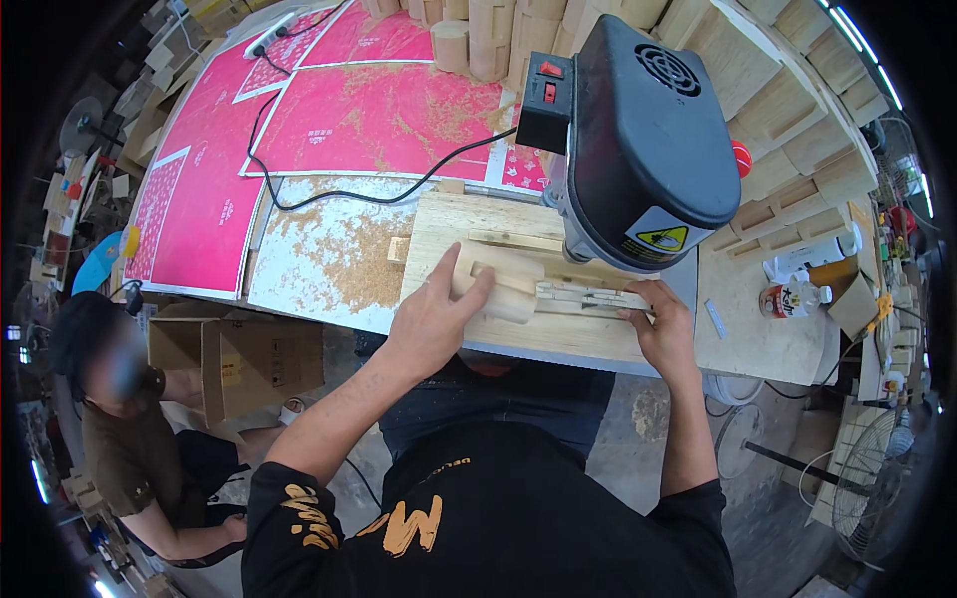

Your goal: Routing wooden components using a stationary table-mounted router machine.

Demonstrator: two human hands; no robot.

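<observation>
On the wooden board (pixel 424 227), a smooth pale wooden block (pixel 510 287) with a rounded side and a small notch lies under the drill press head. My left hand (pixel 436 311) grips its left end, with index finger and thumb spread around it. Against the block's right end sits a narrow, pale clamp-like piece (pixel 588 296) with slim bars. The fingers of my right hand (pixel 662 324) are closed on its right end. Wooden guide strips (pixel 518 240) run along the board behind the block. The black drill press (pixel 648 130) stands just beyond, its lower parts partly hidden.
Sawdust (pixel 364 264) covers the bench left of the board. A black cord (pixel 344 201) crosses pink printed sheets (pixel 374 120). Stacked wooden pieces (pixel 488 40) line the back; a plastic bottle (pixel 795 297) stands right. A person (pixel 140 429) sits left beside a cardboard box (pixel 249 364).
</observation>
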